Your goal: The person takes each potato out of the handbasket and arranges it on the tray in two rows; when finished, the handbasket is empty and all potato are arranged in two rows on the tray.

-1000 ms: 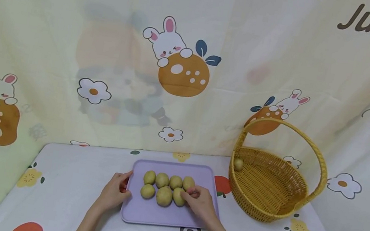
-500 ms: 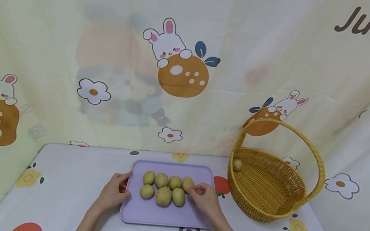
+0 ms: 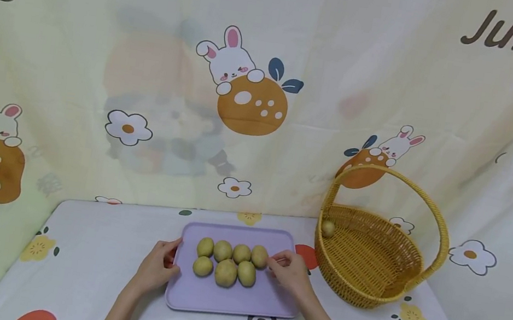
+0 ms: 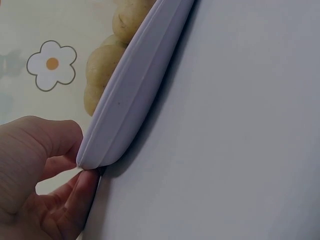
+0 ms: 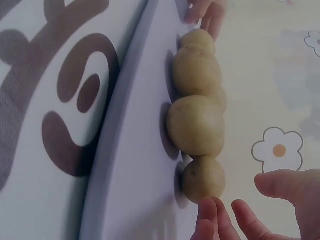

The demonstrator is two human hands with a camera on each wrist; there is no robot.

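Note:
Two rows of potatoes lie on a lilac tray [image 3: 265, 302] in the head view, several in the back row and 3 in front. My left hand [image 3: 158, 265] holds the tray's left edge; in the left wrist view its thumb and fingers pinch the rim [image 4: 125, 100]. Just right of the back row's end potato [image 3: 259, 257] is my right hand [image 3: 292, 271], empty. The right wrist view shows its fingers [image 5: 209, 215] spread from the thumb, with fingertips at the nearest potato [image 5: 204, 179]; whether they touch it I cannot tell.
A yellow wicker basket [image 3: 344, 275] with a tall arched handle stands right of the tray, near the back edge. One potato [image 3: 328, 229] sits inside at its left wall. A patterned cloth covers the table [image 3: 99, 247], and a printed curtain [image 3: 173, 86] hangs behind.
My right hand has let go of the front row's right potato and moved right and slightly back. The left hand stays at the tray edge; the potatoes stay in place.

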